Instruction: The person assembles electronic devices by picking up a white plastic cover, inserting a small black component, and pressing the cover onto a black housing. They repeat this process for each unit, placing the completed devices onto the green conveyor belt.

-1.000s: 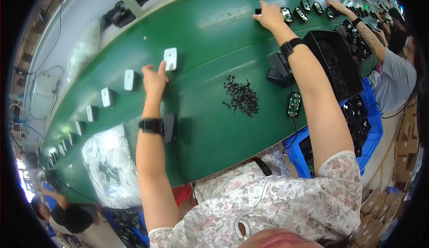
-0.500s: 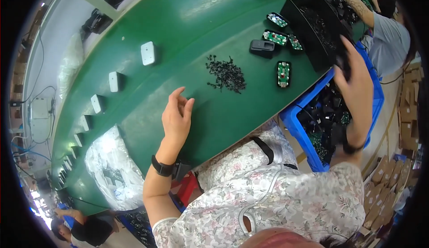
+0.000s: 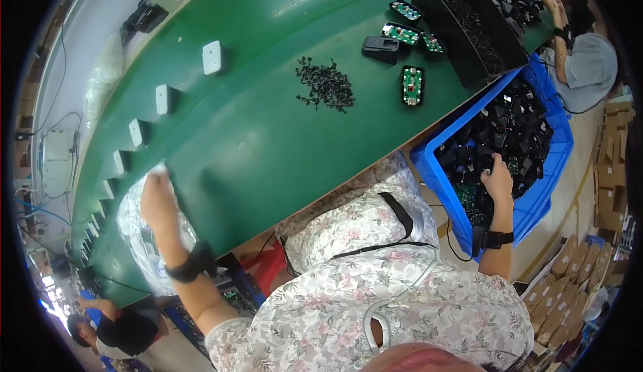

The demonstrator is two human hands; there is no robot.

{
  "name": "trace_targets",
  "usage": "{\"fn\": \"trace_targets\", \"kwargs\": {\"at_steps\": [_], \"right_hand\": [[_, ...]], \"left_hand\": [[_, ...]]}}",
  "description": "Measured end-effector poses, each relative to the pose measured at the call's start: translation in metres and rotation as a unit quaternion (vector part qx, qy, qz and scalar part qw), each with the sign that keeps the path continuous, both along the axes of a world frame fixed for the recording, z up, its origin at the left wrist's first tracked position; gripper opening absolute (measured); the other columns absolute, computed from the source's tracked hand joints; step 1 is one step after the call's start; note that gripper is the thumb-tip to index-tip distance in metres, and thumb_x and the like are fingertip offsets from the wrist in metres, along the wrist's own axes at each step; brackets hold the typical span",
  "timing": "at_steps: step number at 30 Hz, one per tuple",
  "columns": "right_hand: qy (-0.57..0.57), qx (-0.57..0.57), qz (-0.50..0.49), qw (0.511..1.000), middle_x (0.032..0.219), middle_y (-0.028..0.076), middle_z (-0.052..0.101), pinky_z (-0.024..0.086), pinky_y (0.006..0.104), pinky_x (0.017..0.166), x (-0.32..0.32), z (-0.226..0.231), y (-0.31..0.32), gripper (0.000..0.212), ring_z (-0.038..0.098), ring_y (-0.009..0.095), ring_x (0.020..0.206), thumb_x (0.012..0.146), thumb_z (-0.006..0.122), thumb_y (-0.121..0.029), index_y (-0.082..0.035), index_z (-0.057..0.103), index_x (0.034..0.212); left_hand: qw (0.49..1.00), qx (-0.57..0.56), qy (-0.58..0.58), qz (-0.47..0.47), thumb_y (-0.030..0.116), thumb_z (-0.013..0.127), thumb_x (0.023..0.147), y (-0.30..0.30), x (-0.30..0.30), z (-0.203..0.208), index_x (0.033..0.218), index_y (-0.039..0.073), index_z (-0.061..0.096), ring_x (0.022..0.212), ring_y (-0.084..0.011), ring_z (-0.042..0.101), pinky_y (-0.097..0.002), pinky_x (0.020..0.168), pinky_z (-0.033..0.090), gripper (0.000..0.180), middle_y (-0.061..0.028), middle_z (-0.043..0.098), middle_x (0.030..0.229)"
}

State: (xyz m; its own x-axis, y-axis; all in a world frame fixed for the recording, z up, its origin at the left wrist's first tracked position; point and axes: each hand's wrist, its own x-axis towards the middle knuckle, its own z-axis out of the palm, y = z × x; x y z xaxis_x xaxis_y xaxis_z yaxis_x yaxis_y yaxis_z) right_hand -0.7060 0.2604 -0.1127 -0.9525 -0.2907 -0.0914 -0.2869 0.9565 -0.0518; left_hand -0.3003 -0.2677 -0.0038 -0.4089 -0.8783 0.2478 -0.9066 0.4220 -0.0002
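Note:
My left hand (image 3: 158,199) is at the far end of a clear plastic bag (image 3: 137,228) on the green table, its fingers closed at the film and slightly blurred. Pale parts show through the bag. In the blue bin (image 3: 430,179), my right hand (image 3: 499,182) reaches into a heap of black plastic casings (image 3: 492,127) and green circuit boards. Its thumb and index finger curve toward each other on a dark piece, whose shape I cannot make out. Both wrists wear black bands.
On the table are a pile of small black parts (image 3: 325,84), open casings with circuit boards (image 3: 412,85), and a black box (image 3: 462,27). White blocks (image 3: 212,58) form a curved row at left. A co-worker (image 3: 583,70) sits at far right; another person (image 3: 124,332) is at lower left.
My right hand has come down from beside the black box into the blue bin. My left hand has moved left from over the table to the plastic bag. The view has shifted slightly.

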Motion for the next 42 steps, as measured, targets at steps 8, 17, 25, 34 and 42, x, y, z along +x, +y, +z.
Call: {"fn": "trace_targets", "kwargs": {"at_steps": [8,17,25,34,42], "right_hand": [[0.135,-0.226,0.127,0.956,0.090,0.010,0.061,0.049,0.0354,0.068,0.002,0.083,-0.121,0.023,0.061,0.023,0.079,0.082,0.064,-0.014,-0.007,0.061,0.105],[0.041,-0.354,0.496,0.792,0.088,0.012,0.056,0.047,0.0353,0.069,0.051,0.062,-0.320,0.025,0.056,0.032,0.079,0.078,0.068,-0.012,-0.003,0.059,0.100],[0.023,-0.336,0.535,0.775,0.086,0.012,0.054,0.044,0.0331,0.065,0.055,0.062,-0.355,0.011,0.055,0.029,0.074,0.086,0.058,-0.007,0.000,0.055,0.094],[-0.045,-0.285,0.490,0.823,0.090,0.009,0.055,0.046,0.0335,0.065,0.065,0.079,-0.356,0.018,0.058,0.023,0.078,0.086,0.062,-0.012,-0.004,0.058,0.102],[0.014,-0.379,0.671,0.637,0.091,0.009,0.058,0.046,0.0320,0.068,0.200,0.130,-0.426,0.023,0.057,0.024,0.081,0.084,0.064,-0.021,-0.007,0.062,0.103]], "left_hand": [[0.973,0.110,-0.158,0.127,0.023,0.065,0.077,0.005,0.211,-0.031,0.098,0.004,0.061,0.089,-0.0338,0.059,-0.0440,0.076,0.046,0.028,-0.0180,0.062,0.094],[0.978,0.080,0.141,0.133,0.022,0.058,0.089,0.021,0.154,-0.055,0.079,-0.001,0.052,0.061,-0.0258,0.051,-0.0385,0.059,0.040,0.026,-0.0180,0.056,0.069],[0.947,0.021,0.302,0.105,0.028,0.057,0.089,0.034,0.097,-0.080,0.104,0.000,0.059,0.089,-0.0372,0.057,-0.0420,0.077,0.046,0.032,-0.0217,0.059,0.097],[0.984,0.061,0.104,0.132,0.037,0.052,0.090,0.037,0.137,-0.014,0.086,0.009,0.067,0.075,-0.0366,0.060,-0.0430,0.070,0.046,0.032,-0.0149,0.063,0.070],[0.943,-0.175,0.005,0.283,0.046,0.059,0.085,0.035,0.215,0.001,0.107,0.005,0.057,0.083,-0.0338,0.063,-0.0419,0.065,0.050,0.046,-0.0146,0.064,0.091]]}}
